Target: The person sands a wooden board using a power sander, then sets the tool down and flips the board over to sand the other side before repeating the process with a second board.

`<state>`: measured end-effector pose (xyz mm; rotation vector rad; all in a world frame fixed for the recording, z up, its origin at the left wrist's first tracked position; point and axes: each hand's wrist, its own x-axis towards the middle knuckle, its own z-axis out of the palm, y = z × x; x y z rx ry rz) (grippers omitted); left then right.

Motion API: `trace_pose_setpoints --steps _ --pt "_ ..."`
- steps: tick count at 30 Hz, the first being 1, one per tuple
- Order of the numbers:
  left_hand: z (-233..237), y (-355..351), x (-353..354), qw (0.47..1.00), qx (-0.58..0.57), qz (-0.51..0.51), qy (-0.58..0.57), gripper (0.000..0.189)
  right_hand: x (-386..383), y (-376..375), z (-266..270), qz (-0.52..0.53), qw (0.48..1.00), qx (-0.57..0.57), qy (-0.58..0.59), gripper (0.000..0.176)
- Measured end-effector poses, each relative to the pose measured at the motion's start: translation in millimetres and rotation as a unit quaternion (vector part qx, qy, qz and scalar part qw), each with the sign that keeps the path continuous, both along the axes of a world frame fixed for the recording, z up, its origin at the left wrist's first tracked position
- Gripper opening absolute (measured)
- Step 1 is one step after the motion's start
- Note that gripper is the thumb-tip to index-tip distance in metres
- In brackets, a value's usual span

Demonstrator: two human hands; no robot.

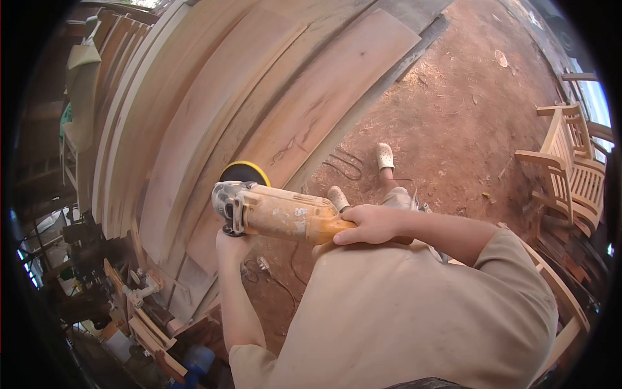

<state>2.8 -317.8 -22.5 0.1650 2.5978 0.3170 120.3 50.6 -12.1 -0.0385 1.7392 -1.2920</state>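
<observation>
I hold a dusty yellow power sander [278,214] with both hands. My right hand [370,225] grips its rear handle. My left hand [232,245] is under the head of the tool, closed on the side grip, mostly hidden by the body. The sander's round pad with a yellow rim [244,172] presses against a long pale wooden plank [304,117] that lies on a stack of boards. My feet in white clogs [385,156] stand on the red dirt beside the planks.
Several more long boards [162,97] lie side by side to the left. Wooden chairs [570,168] stand at the right. A black cable [343,165] loops on the dirt [453,110]. Clamps, wood scraps and a blue container [194,360] clutter the lower left.
</observation>
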Motion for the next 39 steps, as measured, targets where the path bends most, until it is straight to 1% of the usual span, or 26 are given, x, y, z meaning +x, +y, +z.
trace_pose_setpoints --steps 1,3,5,7,8,10,11,12,14,16,18,19,21,22,24,25,26,27,28,30,31,32,34,35,38,39 --pt "0.9 0.2 1.2 0.999 0.023 0.027 -0.002 0.031 0.4 -2.5 -4.5 -0.006 1.000 0.003 0.001 0.072" --pt "6.7 6.9 2.1 0.999 0.043 0.031 0.009 0.030 2.3 -7.8 -6.6 -0.007 0.999 -0.004 0.039 0.074" --pt "7.3 12.6 2.4 0.997 0.060 0.039 0.017 0.029 3.4 -1.5 3.5 -0.014 0.999 0.013 0.034 0.076" --pt "3.0 21.9 -7.1 0.996 0.073 0.044 0.014 0.040 2.2 6.9 10.9 -0.020 0.999 0.029 0.030 0.077" --pt "0.4 35.1 -12.0 0.997 0.070 0.041 0.012 0.040 5.7 20.1 8.8 -0.038 0.999 0.034 0.006 0.077" --pt "-2.3 69.0 -25.4 0.999 0.017 0.033 0.003 0.037 12.4 43.1 12.5 -0.060 0.997 0.039 -0.018 0.078" --pt "-6.2 85.3 -34.2 1.000 -0.007 -0.008 0.000 0.036 17.1 55.8 19.6 -0.091 0.994 0.048 -0.029 0.077" --pt "-5.4 105.1 -42.0 1.000 -0.008 -0.011 -0.003 0.036 22.1 68.0 24.7 -0.122 0.990 0.056 -0.042 0.077" --pt "4.0 148.8 -58.9 0.996 -0.051 -0.059 -0.043 0.037 27.5 91.1 26.3 -0.138 0.986 0.073 -0.056 0.075" --pt "11.2 177.0 -73.2 0.994 -0.056 -0.069 -0.058 0.039 32.1 104.3 30.9 -0.153 0.982 0.087 -0.068 0.073" --pt "23.3 215.3 -86.3 0.993 -0.056 -0.077 -0.072 0.038 35.6 120.1 34.4 -0.219 0.972 0.069 -0.044 0.069" --pt "24.8 238.2 -93.1 0.991 -0.069 -0.090 -0.072 0.039 35.6 133.0 36.5 -0.222 0.972 0.063 -0.049 0.069" --pt "28.4 279.0 -107.2 0.989 -0.073 -0.105 -0.079 0.041 36.7 151.0 42.2 -0.278 0.955 0.078 -0.071 0.065" --pt "30.2 297.5 -114.0 0.987 -0.070 -0.118 -0.081 0.042 40.5 157.7 39.6 -0.280 0.954 0.073 -0.076 0.065" --pt "31.7 337.7 -126.0 0.983 -0.084 -0.133 -0.090 0.044 50.6 174.4 33.4 -0.342 0.935 0.071 -0.062 0.063" --pt "32.9 356.2 -131.2 0.980 -0.093 -0.146 -0.095 0.046 53.6 181.9 32.0 -0.345 0.934 0.068 -0.065 0.063" --pt "35.9 373.3 -135.0 0.979 -0.096 -0.151 -0.097 0.046 56.3 189.3 31.0 -0.379 0.923 0.052 -0.044 0.063" --pt "39.2 389.7 -138.4 0.978 -0.085 -0.167 -0.089 0.047 56.6 195.4 30.8 -0.412 0.910 0.037 -0.022 0.062" --pt "39.7 404.5 -141.6 0.977 -0.075 -0.182 -0.081 0.048 54.6 202.4 35.6 -0.416 0.908 0.035 -0.023 0.062" --pt "35.6 432.7 -150.3 0.973 -0.073 -0.204 -0.077 0.049 48.6 218.1 46.2 -0.452 0.889 0.022 -0.074 0.061" --pt "33.0 446.2 -155.5 0.970 -0.067 -0.220 -0.074 0.050 50.0 224.3 42.1 -0.446 0.891 0.063 -0.058 0.058" --pt "27.2 458.3 -161.1 0.969 -0.070 -0.225 -0.071 0.050 49.0 230.8 41.4 -0.451 0.889 0.059 -0.057 0.058" --pt "14.6 481.3 -171.9 0.955 -0.036 -0.293 -0.040 0.056 46.8 242.4 42.7 -0.471 0.879 0.053 -0.055 0.055" --pt "11.0 493.4 -177.3 0.953 -0.038 -0.298 -0.038 0.056 48.3 241.6 37.1 -0.506 0.861 0.053 -0.007 0.048" --pt "11.8 528.0 -189.3 0.938 -0.056 -0.342 -0.023 0.060 43.4 252.0 36.8 -0.514 0.856 0.054 0.000 0.048" --pt "14.1 537.9 -192.7 0.927 -0.059 -0.371 -0.011 0.061 42.4 251.7 35.6 -0.524 0.850 0.046 -0.002 0.049"
